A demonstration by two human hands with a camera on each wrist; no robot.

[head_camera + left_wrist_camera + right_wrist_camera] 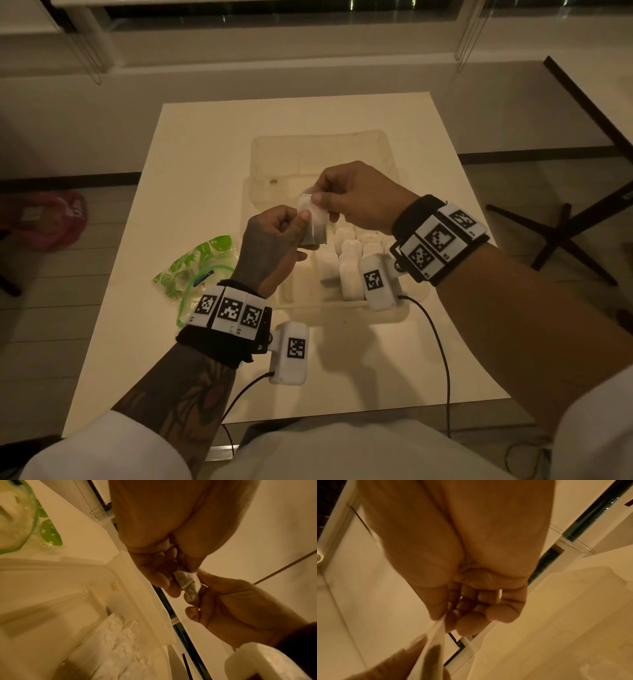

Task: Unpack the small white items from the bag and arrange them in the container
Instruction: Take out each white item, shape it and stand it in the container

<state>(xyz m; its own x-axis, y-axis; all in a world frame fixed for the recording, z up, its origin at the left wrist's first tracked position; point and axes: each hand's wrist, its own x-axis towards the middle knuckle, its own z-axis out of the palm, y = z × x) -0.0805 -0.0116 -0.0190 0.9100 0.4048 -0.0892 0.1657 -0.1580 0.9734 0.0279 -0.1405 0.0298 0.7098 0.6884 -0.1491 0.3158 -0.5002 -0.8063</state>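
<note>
Both hands hold one small white sachet point(313, 222) in the air above the clear plastic container point(260, 192). My left hand point(291, 226) pinches its lower left side between thumb and fingers. My right hand point(320, 198) pinches its top edge. The left wrist view shows the sachet point(187, 584) crumpled between the left fingers point(159, 580) and the right hand point(223, 599). In the right wrist view the sachet point(433, 649) hangs blurred from the right thumb. Several white sachets point(346, 260) stand in rows in the container's near right part. The green-printed zip bag point(195, 270) lies left of the container.
The container sits on a white board point(171, 342) on a low table, its lid point(318, 154) lying behind it. A pink bag point(48, 222) lies on the floor at the left. A dark table leg base point(561, 233) stands at the right. Wrist cables trail toward me.
</note>
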